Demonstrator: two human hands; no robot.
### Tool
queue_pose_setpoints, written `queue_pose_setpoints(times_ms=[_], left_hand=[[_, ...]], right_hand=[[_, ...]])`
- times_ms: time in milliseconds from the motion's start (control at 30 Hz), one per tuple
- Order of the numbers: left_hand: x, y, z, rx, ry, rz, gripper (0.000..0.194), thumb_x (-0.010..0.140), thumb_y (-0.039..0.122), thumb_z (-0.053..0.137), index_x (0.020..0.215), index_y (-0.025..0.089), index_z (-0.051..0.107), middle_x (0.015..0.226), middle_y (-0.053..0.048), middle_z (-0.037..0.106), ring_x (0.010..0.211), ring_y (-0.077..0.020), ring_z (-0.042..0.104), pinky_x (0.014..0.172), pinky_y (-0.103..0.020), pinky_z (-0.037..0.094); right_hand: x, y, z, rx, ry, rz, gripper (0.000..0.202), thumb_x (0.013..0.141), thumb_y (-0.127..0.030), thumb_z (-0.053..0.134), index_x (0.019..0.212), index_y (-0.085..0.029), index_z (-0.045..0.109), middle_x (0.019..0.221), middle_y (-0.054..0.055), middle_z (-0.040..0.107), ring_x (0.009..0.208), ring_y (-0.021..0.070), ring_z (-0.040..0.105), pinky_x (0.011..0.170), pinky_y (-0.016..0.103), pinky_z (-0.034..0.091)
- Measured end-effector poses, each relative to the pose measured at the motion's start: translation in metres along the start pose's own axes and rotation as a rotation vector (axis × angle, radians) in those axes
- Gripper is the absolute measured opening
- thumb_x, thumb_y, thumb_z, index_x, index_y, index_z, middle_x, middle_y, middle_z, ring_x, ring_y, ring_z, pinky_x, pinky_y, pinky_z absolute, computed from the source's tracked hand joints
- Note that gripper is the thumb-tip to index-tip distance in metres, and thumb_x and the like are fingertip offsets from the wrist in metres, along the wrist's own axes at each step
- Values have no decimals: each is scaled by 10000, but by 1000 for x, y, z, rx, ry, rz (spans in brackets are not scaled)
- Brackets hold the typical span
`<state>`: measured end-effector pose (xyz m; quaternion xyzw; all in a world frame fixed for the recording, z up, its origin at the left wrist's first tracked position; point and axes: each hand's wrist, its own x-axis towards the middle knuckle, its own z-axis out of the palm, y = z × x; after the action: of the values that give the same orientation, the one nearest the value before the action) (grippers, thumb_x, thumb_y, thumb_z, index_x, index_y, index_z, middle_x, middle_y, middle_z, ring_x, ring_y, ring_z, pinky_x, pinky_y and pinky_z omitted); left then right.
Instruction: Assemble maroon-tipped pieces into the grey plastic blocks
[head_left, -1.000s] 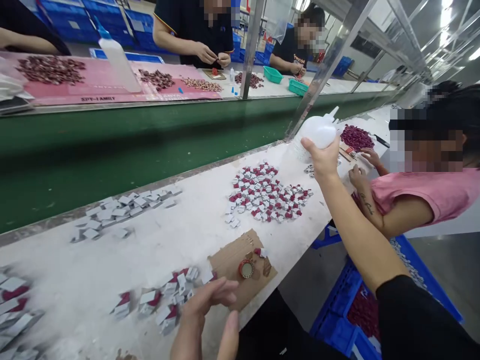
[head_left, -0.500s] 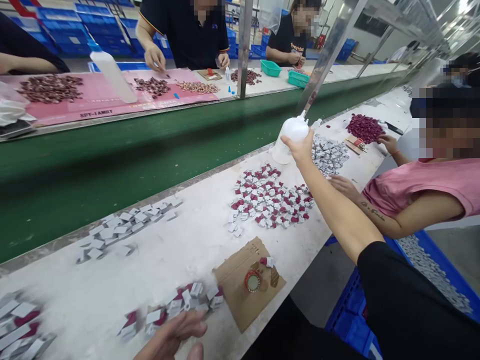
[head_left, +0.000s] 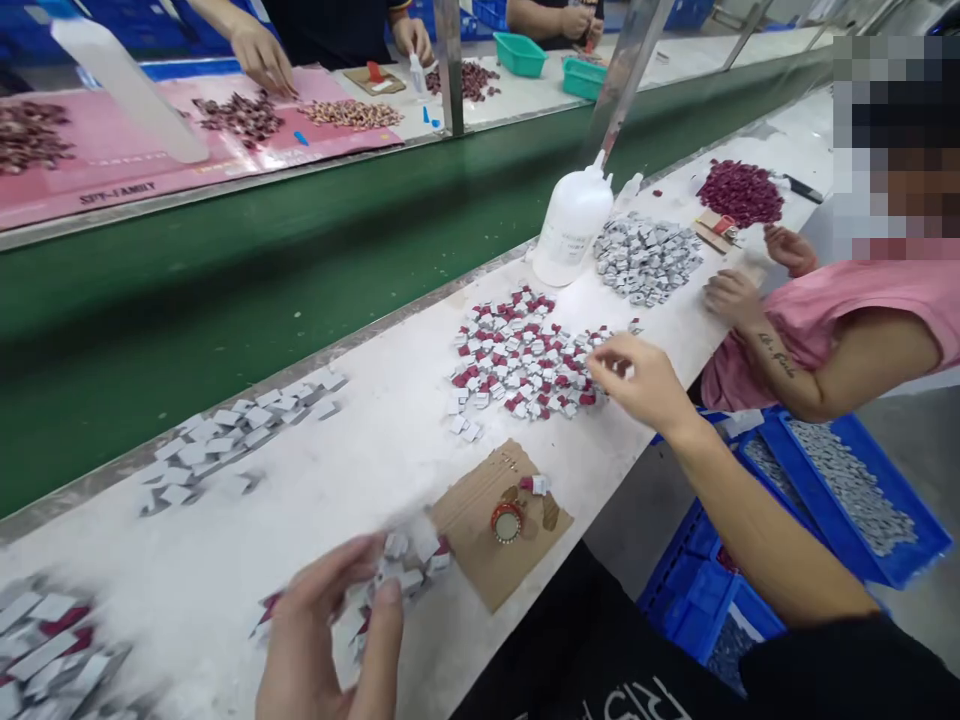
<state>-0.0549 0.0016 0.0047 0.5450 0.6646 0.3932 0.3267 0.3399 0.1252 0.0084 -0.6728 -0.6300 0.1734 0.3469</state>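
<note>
My left hand (head_left: 337, 620) is low in the head view, thumb and fingers apart, over a small group of grey-and-maroon pieces (head_left: 412, 560). It partly hides them, and I see nothing gripped in it. My right hand (head_left: 641, 380) is at the right edge of a wide spread of similar pieces (head_left: 517, 360), fingers loosely curled with a gap at the thumb and no held thing visible. Beyond it a white squeeze bottle (head_left: 574, 225) stands upright, apart from the hand. Between my hands lies a cardboard piece (head_left: 480, 530) bearing a red-rimmed bottle cap (head_left: 507, 521) and one grey-and-maroon piece (head_left: 535, 485).
Grey pieces (head_left: 240, 430) lie along the table's far edge, more pieces (head_left: 45, 640) at lower left. A grey heap (head_left: 649, 260) and a maroon heap (head_left: 739, 193) are near a co-worker in pink (head_left: 847, 320). Blue crates (head_left: 870, 500) stand below. A green belt (head_left: 300, 290) separates the tables.
My right hand has let go of the squeeze bottle, which now stands on the table, and has come down toward me. My left hand has moved up over the nearby pieces.
</note>
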Motion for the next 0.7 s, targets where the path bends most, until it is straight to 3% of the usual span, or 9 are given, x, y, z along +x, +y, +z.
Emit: queue_pose_setpoints(times_ms=[67,133,233,367,600,700], left_hand=[[22,-1,-6,244,-43,99,332,1087,500,709,1331,276,737,1344,-132,752,1242,-375,722,1072,-539,594],[49,-1,-11,415,4,227,294,1101,475,641,1268,248,727,1363,-180,725,1388,-441,652,1234,-643,497],[89,-1,-18,633,-62,230,327,1098,326,555,1358,168,677,1417,-260,676,1408,-478,608,1242,-702,474],[130,2,-17,757,-47,203,363,1091,242,550,1415,148,686,1514,-260,651,1431,-478,565,1274,-679,433],[159,5,11,831,-107,205,230,1044,180,628,1233,172,759,1386,-221,724,1425,-484,558,1247,-680,442],[161,5,18,828,-123,191,190,1050,194,628,1196,162,745,1350,-210,735,1470,-486,553,1290,-691,419]], right_hand=[[-37,-7,0,-18,-144,-43,94,943,-292,751,986,-274,833,983,89,766,901,306,740,877,480,623],[-57,-3,2,-153,-205,-127,208,954,-279,705,1122,-278,829,1126,130,781,1076,370,763,945,529,618],[-61,11,9,-243,-149,-190,209,990,-298,643,1121,-306,806,1071,131,777,1046,399,762,913,544,598],[-62,18,9,-224,-123,-205,127,1029,-389,664,1057,-343,779,925,97,752,842,358,735,751,485,533],[-92,14,-3,-200,-217,-160,68,940,-373,681,959,-337,735,825,50,753,603,279,638,599,441,442],[-95,10,2,-111,-250,-58,146,977,-400,700,1062,-312,780,804,36,714,595,250,618,595,412,454]])
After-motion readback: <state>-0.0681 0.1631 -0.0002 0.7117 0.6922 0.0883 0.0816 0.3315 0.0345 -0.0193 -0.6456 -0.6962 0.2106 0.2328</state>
